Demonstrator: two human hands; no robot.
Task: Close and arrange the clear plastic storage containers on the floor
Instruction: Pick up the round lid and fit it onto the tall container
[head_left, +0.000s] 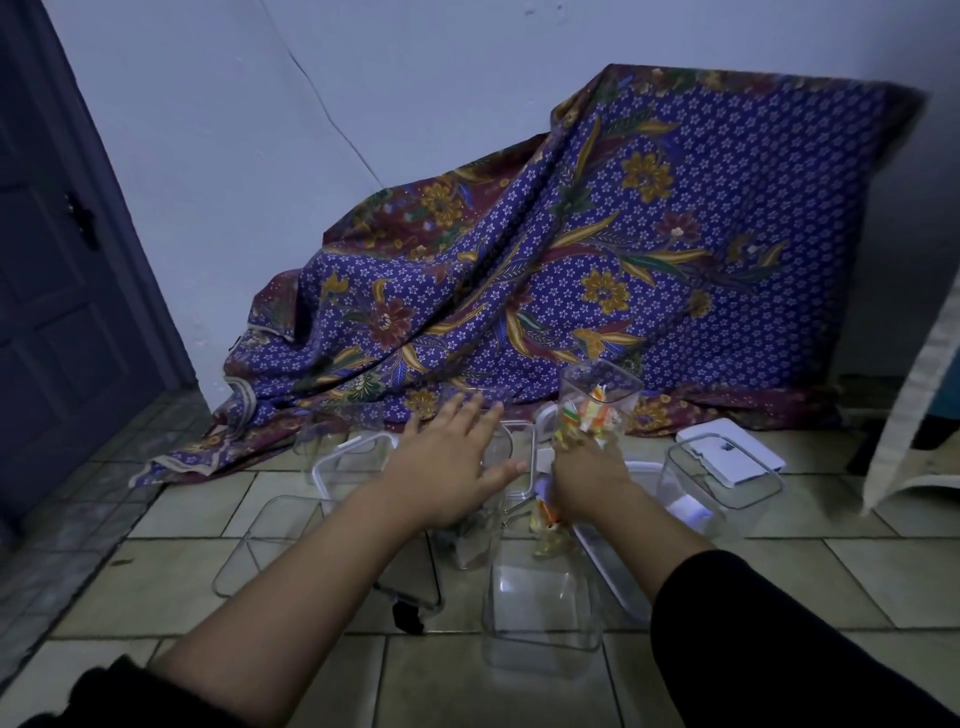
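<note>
Several clear containers crowd the tiled floor (171, 582) in front of the patterned cloth (597, 249), and only one head view shows them. Your right hand (589, 480) has its grip closed around the lower part of a tall container (592, 410) holding bright wrappers; its long axis runs up and away from you, tilted, with its far end near the cloth's hem. Your left hand (449, 465) is spread wide and flat, holding nothing, just left of that container and over a white-rimmed lid (511, 462). That lid lies directly under your left hand, so the left is the nearer one to bring it across. An open container (540, 613) stands nearest you, empty and glassy; another open one (711, 483) sits right of the tall container, with a white lid (732, 457) behind it. Dim light makes the clear edges hard to read.
</note>
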